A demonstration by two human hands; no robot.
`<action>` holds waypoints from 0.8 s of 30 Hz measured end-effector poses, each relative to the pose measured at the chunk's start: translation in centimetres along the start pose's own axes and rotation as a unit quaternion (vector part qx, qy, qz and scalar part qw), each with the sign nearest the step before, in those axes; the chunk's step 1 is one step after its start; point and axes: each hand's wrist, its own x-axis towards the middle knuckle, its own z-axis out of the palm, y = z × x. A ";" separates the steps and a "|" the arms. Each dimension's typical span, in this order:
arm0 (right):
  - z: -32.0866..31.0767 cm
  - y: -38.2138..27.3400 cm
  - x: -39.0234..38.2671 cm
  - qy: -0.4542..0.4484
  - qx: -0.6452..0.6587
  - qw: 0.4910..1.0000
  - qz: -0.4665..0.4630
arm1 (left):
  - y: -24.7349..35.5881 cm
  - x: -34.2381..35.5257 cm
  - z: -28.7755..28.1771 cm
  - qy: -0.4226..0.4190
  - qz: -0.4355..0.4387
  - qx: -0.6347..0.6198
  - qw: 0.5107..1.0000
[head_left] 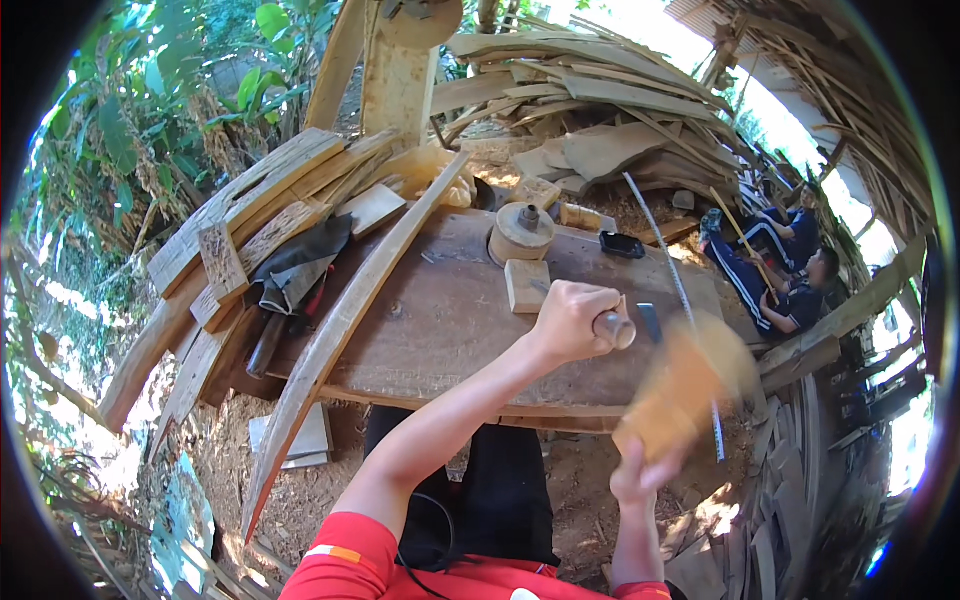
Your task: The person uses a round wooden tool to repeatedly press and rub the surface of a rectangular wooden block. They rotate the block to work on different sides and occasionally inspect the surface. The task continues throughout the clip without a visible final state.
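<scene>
My left hand [575, 322] is closed in a fist around a chisel, whose round wooden handle end [616, 331] sticks out on the right. The fist hides most of its blade. Just beyond the fist, a small pale wooden block [525, 287] lies on the brown wooden bench [430, 310], and a dark tip seems to touch it. My right hand [640, 475] grips a wooden mallet [680, 390], raised and smeared by motion, to the right of the chisel. Behind the block stands a round wooden piece [522, 235] with a knob on top.
A long curved plank [350, 300] crosses the bench's left side, beside stacked timber [255, 190] and a dark cloth [300, 265]. At the right lie a metal ruler [660, 245], a flat blade [650, 322] and a black tray [622, 244]. Two people [790, 270] sit at far right.
</scene>
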 end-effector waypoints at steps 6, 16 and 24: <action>1.0 -1.0 -1.5 -0.097 0.011 0.985 0.143 | -0.2 -0.8 -0.4 -0.025 0.029 0.008 0.999; 0.6 0.5 -3.8 -0.077 0.035 0.996 0.026 | -0.5 -1.7 -0.9 -0.073 0.030 0.019 0.997; 1.5 0.1 -3.9 -0.021 0.137 0.990 0.040 | -0.6 -2.6 -0.5 -0.095 0.091 0.004 0.991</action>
